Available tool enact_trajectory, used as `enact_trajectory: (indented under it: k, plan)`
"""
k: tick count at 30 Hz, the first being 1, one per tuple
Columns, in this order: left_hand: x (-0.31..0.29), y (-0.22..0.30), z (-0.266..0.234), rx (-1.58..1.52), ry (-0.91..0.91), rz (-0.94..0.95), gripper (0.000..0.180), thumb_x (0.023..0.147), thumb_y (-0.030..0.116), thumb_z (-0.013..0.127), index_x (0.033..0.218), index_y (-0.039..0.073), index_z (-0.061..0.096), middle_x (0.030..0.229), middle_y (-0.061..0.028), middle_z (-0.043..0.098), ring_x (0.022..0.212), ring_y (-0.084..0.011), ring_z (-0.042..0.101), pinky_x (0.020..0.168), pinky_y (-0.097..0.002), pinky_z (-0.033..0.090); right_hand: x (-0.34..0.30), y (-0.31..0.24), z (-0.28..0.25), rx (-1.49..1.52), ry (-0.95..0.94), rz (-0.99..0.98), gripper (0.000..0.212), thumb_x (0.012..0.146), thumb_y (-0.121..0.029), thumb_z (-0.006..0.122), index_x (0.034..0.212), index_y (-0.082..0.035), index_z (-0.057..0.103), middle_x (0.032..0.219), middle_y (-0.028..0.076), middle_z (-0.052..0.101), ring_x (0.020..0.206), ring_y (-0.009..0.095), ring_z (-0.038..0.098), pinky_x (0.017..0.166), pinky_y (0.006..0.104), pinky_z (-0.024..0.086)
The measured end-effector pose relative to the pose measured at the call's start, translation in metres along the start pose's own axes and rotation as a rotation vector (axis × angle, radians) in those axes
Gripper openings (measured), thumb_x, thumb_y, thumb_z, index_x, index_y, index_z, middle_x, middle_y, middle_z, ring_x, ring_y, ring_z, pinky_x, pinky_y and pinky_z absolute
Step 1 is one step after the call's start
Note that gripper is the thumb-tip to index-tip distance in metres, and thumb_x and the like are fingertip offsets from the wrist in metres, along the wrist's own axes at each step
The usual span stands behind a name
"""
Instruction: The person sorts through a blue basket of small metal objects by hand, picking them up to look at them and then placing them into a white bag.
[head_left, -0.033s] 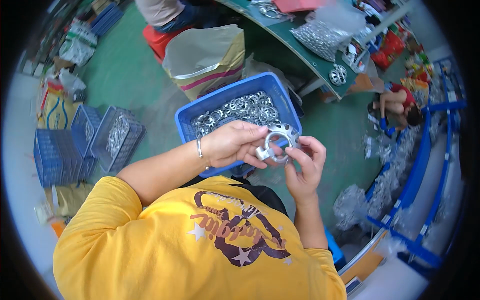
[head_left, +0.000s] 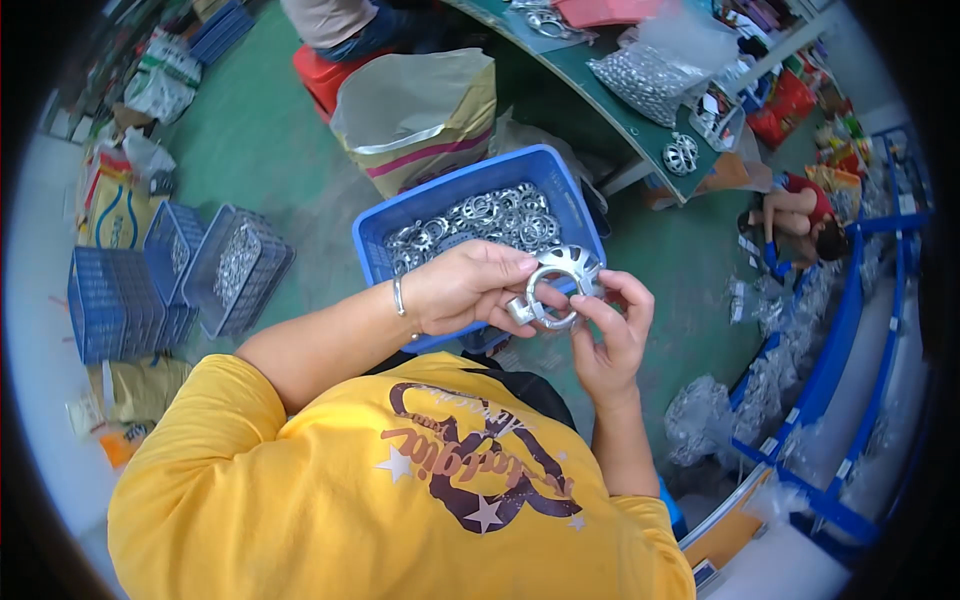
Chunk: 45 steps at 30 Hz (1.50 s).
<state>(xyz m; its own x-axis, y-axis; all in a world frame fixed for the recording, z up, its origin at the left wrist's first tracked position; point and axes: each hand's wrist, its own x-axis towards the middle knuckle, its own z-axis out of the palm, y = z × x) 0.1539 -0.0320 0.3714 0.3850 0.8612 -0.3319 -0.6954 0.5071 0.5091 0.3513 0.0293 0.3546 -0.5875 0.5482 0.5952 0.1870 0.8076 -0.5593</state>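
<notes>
Both hands hold a shiny silver metal ring with a slotted, cage-like curved part and a small stubby cylinder at its lower left. My left hand pinches the ring's left side between thumb and fingers, palm partly upturned. On the other side, the fingertips and thumb of my right hand close on its right edge. Just beyond and beneath the hands stands a blue plastic crate, holding many similar silver rings in a loose heap.
Beyond the crate stands an open sack. A green-topped table bears a bag of metal parts. Blue crates stack at left. Blue racking and a crouching person are at right; another person sits at the back.
The metal ring has turned slightly between my fingers, showing more of its round opening. Both hands keep their grip, and the whole view has shifted a little.
</notes>
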Motion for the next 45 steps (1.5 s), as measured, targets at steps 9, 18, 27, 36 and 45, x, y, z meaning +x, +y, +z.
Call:
enact_trajectory:
  k: [9, 18, 27, 36, 45]
  plan:
    - [-0.020, -0.020, 0.022, -0.026, 0.016, 0.111, 0.031, 0.089, 0.011, 0.039, 0.116, -0.006, 0.041, 0.103, -0.0179, 0.057, 0.090, -0.0271, 0.060, 0.073, -0.0335, 0.053, -0.004, -0.023, -0.014, 0.104, 0.054, 0.023, 0.043, 0.059, 0.008, 0.065, 0.097, -0.004, 0.050, 0.106, 0.016, 0.044, 0.093, 0.027, 0.049, 0.076, 0.0317, 0.045]
    - [-0.044, -0.025, 0.015, -0.049, -0.114, 0.010, 0.035, 0.091, 0.013, 0.039, 0.118, -0.008, 0.037, 0.104, -0.0215, 0.055, 0.090, -0.0306, 0.059, 0.072, -0.0348, 0.054, -0.021, -0.073, -0.015, -0.034, 0.088, 0.077, 0.045, 0.060, 0.009, 0.064, 0.101, -0.004, 0.051, 0.110, 0.016, 0.042, 0.095, 0.027, 0.049, 0.079, 0.0313, 0.045]
    - [-0.067, -0.027, -0.009, 0.161, -0.064, -0.132, 0.031, 0.086, 0.006, 0.046, 0.115, -0.003, 0.042, 0.091, -0.0134, 0.059, 0.080, -0.0252, 0.063, 0.068, -0.0290, 0.054, -0.030, -0.090, 0.002, -0.182, -0.226, 0.049, 0.045, 0.063, -0.001, 0.062, 0.106, -0.006, 0.053, 0.119, 0.013, 0.044, 0.093, 0.031, 0.047, 0.079, 0.0361, 0.041]
    - [-0.010, -0.026, -0.045, 0.531, 0.412, 0.061, 0.025, 0.088, 0.017, 0.048, 0.106, 0.000, 0.052, 0.089, -0.0100, 0.061, 0.079, -0.0156, 0.061, 0.067, -0.0242, 0.050, -0.042, 0.088, -0.001, 0.290, -0.009, 0.818, 0.013, 0.083, -0.007, 0.047, 0.090, 0.001, 0.054, 0.075, 0.006, 0.058, 0.066, 0.011, 0.054, 0.061, 0.0258, 0.044]
    - [0.038, -0.099, -0.061, 0.004, 1.136, 0.123, 0.014, 0.087, 0.015, 0.046, 0.094, 0.004, 0.051, 0.082, -0.0079, 0.060, 0.072, -0.0152, 0.059, 0.059, -0.0279, 0.048, 0.033, 0.355, -0.025, 0.385, 0.119, 1.028, 0.018, 0.084, -0.009, 0.042, 0.099, -0.003, 0.051, 0.081, 0.007, 0.057, 0.061, 0.013, 0.054, 0.048, 0.0263, 0.044]
